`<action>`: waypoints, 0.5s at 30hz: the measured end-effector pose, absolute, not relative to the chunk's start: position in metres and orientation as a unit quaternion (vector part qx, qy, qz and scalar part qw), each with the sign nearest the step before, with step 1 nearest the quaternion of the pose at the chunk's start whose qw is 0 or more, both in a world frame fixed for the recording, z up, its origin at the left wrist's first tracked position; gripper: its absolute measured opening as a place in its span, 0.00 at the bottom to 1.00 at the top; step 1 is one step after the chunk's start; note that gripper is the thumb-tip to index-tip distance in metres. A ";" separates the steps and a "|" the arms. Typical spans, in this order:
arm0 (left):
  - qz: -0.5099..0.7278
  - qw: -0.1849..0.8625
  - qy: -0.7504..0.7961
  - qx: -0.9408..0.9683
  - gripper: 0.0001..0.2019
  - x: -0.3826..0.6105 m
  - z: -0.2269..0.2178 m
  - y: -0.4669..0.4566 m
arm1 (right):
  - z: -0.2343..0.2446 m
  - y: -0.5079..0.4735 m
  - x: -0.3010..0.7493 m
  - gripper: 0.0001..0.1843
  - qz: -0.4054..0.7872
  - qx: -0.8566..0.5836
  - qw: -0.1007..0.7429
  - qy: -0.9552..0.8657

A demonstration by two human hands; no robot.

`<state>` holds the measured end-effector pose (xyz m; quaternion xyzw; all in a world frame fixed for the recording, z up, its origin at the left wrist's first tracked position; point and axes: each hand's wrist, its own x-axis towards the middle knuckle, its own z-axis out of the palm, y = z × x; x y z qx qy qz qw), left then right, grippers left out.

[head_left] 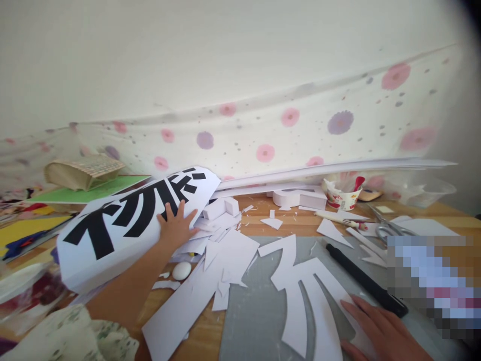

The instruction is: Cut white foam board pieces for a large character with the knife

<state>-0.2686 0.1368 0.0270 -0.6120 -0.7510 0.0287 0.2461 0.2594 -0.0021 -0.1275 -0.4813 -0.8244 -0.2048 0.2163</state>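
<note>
The cut-out, a flat white shape with curved limbs, lies on the grey mat. Its outline looks finished, judging by the clean edges and the open slot between its limbs. It has no raised walls, unlike the white form standing on the counter behind the mat. How much is left to do cannot be told from this view.

The right hand rests at the cut-out's near right edge, over the mat; thumb and fingers are apart, but I cannot tell whether this grip pinches the shape. The left hand is beyond the mat's left side, fingers spread wide on a curved sheet printed with black characters; its grip closes on nothing.

Scraps heap over the mat's far left corner, taking up room there, and a strip lies left of it. A small white egg-shaped thing sits further left of the mat. The black tool slants along the mat's right side, just beside the right hand and in its way on that side. Scissors and a tub are beyond the mat's far right corner.
</note>
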 end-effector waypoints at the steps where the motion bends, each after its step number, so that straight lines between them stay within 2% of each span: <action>1: 0.028 0.243 -0.752 -0.612 0.30 -0.268 0.027 0.139 | -0.120 -0.005 0.256 0.23 -0.201 -0.490 0.224 -0.818; 8: 0.015 0.237 -0.746 -0.622 0.19 -0.278 0.037 0.139 | -0.094 -0.019 0.242 0.24 -0.126 -0.545 0.242 -0.793; 15: -0.079 0.226 -0.701 -0.672 0.23 -0.251 0.046 0.095 | -0.107 -0.015 0.252 0.24 -0.105 -0.550 0.248 -0.790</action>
